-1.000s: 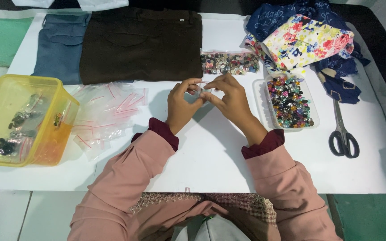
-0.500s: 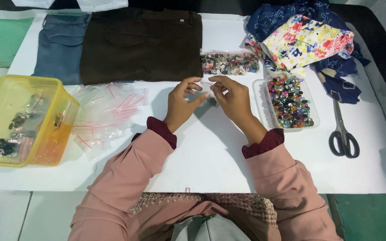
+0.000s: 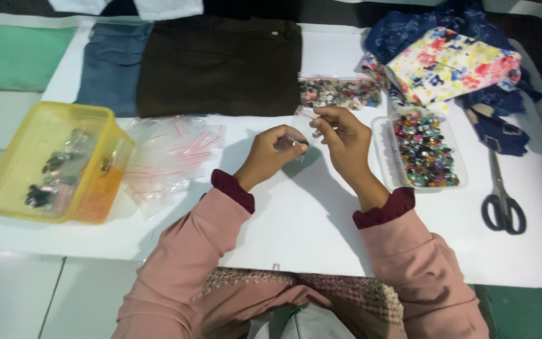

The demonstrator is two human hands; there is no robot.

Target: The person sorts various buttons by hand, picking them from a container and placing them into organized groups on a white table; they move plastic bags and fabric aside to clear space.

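- Holding a small clear bag [image 3: 297, 129] between both hands, the person works above the white table [image 3: 296, 226], near its middle.
- Left hand [image 3: 270, 154] is curled, and its fingertips pinch the lower part of the bag, where something small and dark sits.
- Right hand [image 3: 341, 135] pinches the top edge of the bag with thumb and first finger; the other fingers are loosely bent.
- For a good result, I think the left pinch should stay low, so the mouth does not fold.
- Tray [image 3: 425, 150] of coloured beads lies just beside the right hand; a short reach is enough.
- Pile of empty bags [image 3: 170, 154] and the yellow box [image 3: 51, 163] lie to the left, well apart from the scissors [image 3: 502, 204].
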